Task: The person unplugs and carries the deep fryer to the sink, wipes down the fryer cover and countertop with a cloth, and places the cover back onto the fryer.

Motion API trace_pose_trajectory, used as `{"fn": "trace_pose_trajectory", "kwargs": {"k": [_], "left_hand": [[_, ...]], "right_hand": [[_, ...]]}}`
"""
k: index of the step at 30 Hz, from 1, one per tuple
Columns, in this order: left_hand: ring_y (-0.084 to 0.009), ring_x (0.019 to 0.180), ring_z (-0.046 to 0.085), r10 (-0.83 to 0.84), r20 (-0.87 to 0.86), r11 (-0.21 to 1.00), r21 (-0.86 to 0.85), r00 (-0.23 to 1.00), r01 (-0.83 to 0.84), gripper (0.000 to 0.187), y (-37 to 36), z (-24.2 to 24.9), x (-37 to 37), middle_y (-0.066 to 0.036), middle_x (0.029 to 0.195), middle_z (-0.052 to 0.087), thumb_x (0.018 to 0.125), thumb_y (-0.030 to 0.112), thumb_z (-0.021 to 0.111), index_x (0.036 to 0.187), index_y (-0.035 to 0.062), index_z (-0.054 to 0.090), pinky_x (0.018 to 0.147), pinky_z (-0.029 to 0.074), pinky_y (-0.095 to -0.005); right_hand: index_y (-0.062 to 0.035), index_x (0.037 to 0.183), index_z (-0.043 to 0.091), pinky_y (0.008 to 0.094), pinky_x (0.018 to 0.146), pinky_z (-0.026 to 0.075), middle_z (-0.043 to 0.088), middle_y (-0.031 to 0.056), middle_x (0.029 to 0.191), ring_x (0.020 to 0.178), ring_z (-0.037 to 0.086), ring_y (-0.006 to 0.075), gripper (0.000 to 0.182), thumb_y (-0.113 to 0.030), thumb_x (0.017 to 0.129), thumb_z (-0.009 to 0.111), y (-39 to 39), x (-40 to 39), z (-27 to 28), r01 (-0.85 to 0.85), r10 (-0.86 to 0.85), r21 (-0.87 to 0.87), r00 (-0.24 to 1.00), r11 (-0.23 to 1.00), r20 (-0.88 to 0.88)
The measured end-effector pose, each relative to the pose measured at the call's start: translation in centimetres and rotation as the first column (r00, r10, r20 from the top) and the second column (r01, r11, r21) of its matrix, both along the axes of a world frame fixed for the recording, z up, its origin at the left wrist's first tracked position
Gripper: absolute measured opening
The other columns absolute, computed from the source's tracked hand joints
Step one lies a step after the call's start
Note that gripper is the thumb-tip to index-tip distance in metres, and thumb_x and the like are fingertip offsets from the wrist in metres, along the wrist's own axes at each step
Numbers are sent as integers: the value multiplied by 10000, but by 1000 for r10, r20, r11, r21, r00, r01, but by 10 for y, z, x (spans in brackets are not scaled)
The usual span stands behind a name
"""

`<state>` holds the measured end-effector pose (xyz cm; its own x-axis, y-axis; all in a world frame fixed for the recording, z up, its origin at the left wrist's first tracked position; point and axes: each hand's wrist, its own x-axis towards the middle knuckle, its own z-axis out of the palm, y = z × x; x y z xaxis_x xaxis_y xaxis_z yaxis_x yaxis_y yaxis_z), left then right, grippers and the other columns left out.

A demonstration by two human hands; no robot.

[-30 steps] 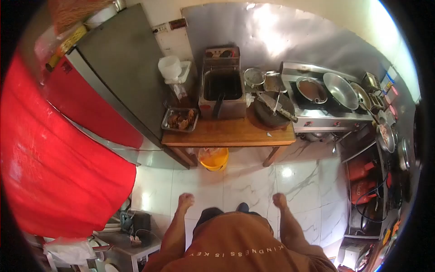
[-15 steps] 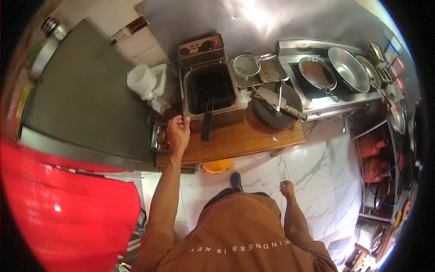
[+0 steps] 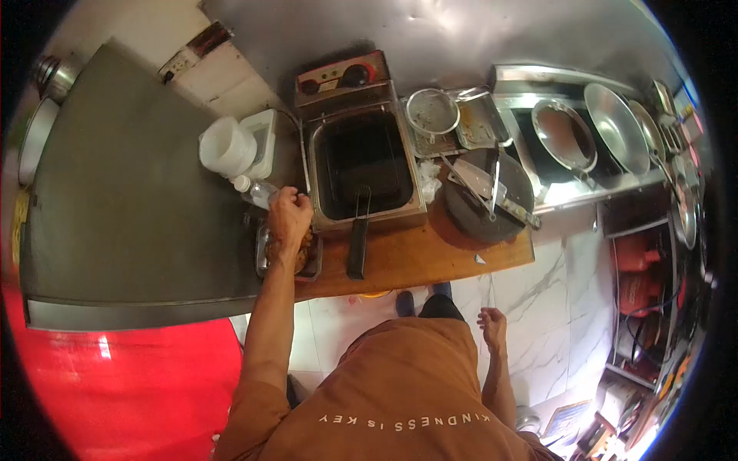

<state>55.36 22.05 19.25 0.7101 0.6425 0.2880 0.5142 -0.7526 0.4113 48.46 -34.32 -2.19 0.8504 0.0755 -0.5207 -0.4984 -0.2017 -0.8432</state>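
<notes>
My left hand [image 3: 290, 219] reaches over a small metal tray [image 3: 314, 269] of brown food pieces, beside the deep fryer's [image 3: 419, 207] left wall. Its fingers are curled together, and anything inside them is hidden. Just beyond the knuckles is a clear plastic bottle [image 3: 260, 194] with a white cap; whether I touch it cannot be made out. Dark oil fills the fryer, and a wire basket or strainer with a black handle [image 3: 357, 250] hangs over its front rim. My right hand [image 3: 493, 329] hangs low at my side above the floor, fingers loosely bent and apart, holding nothing.
White plastic tubs [image 3: 228, 147] stand left of the fryer on a dark counter [image 3: 131, 184]. To its right are a round strainer [image 3: 432, 112] and a dark pan [image 3: 484, 219] bearing utensils. A stove [image 3: 553, 196] with pans lies further right. Red gas cylinders [image 3: 636, 292] stand low.
My view has shifted closer to the counter. My left hand has moved in beside the bottle and fryer, with its fingers more curled. The right hand's fingers have loosened.
</notes>
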Motion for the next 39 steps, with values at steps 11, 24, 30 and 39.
{"fn": "trace_pose_trajectory", "kwargs": {"k": [11, 24, 30, 39], "left_hand": [[-446, 1002, 681, 100, -285, 995, 27, 953, -96, 402, -5, 20, 53, -264, 1050, 704, 894, 322, 701, 1020, -59, 686, 838, 549, -511], [-477, 915, 700, 157, -352, 988, 55, 923, -147, 197, 28, 0, 69, -312, 945, 707, 810, 101, 673, 917, -61, 705, 815, 567, -530], [-450, 986, 690, 195, -351, 979, 19, 916, -201, 233, 38, 20, 55, -297, 999, 707, 824, 102, 669, 990, -60, 695, 858, 551, -530], [-440, 1004, 677, 336, -306, 941, 60, 891, -334, 215, 71, 7, 28, -242, 1020, 711, 923, 157, 624, 1061, -2, 672, 857, 533, -534]], "right_hand": [[33, 1038, 659, 308, 672, 494, 686, 93, 848, 745, 615, 156, 202, -157, 1005, 599, 163, 154, 125, -630, 580, 7, 719, 777, 382], [-2, 1087, 700, 355, 739, 511, 729, 107, 945, 829, 653, 183, 253, -230, 1003, 628, 148, 155, 119, -641, 641, -84, 733, 763, 227], [0, 1061, 701, 350, 695, 505, 713, 130, 844, 735, 623, 186, 259, -242, 996, 635, 132, 180, 99, -601, 613, -145, 727, 786, 309], [19, 1059, 681, 351, 691, 505, 707, 160, 833, 719, 619, 205, 260, -226, 988, 633, 160, 210, 143, -613, 623, -159, 695, 774, 358]]}}
